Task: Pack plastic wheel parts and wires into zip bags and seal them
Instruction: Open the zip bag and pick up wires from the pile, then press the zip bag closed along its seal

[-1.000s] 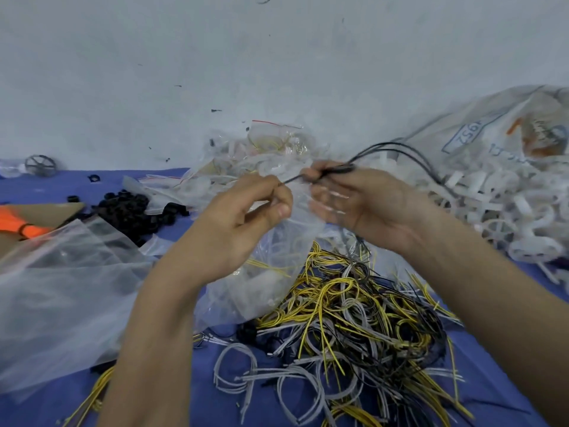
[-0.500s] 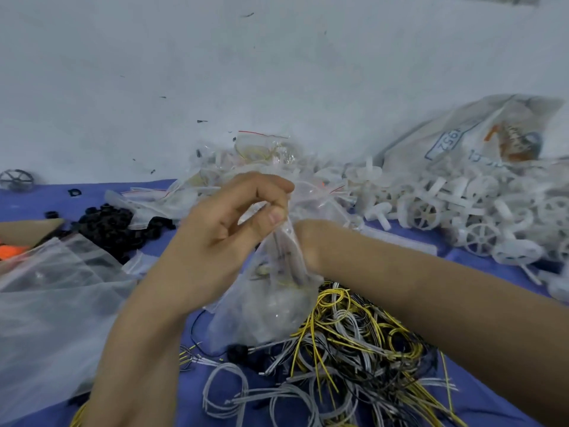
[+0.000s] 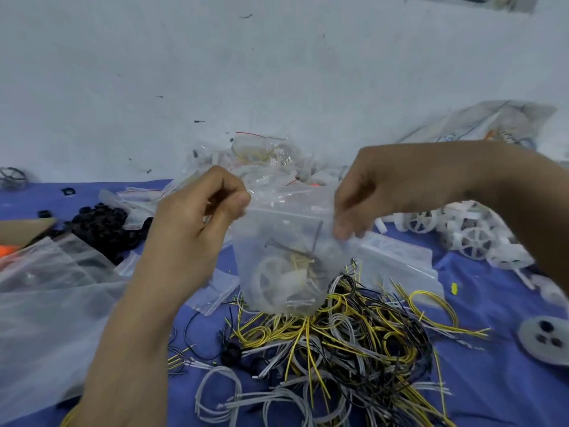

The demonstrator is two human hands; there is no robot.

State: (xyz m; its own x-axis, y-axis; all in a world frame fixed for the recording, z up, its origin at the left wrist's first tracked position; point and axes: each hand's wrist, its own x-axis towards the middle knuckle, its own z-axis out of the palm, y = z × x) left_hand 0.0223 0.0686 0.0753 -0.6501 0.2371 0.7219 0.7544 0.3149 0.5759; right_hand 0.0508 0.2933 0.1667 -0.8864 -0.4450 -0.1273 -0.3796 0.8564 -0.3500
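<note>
Clear plastic zip bag at centre of frame, pinched at its two top corners: left hand on the left corner, right hand on the right. Hands apart, each clamped on the film between thumb and fingers, the bag's mouth stretched between them. Low inside the bag: white wheel, yellow and dark wires. Bag hanging over the wire heap on the blue cloth; contact with the heap not clear. Loose white wheel parts at right of frame, empty zip bags just beside the heap.

Step in hand, by judgement: sealing.
- Hold the mouth taut and level.
- Check the zip track for stray wire ends.
- Squeeze out trapped air first.
- Press the strips together at one corner, then run along to the other.

Likely fault: a wire caught in the track, leaving a gap.
</note>
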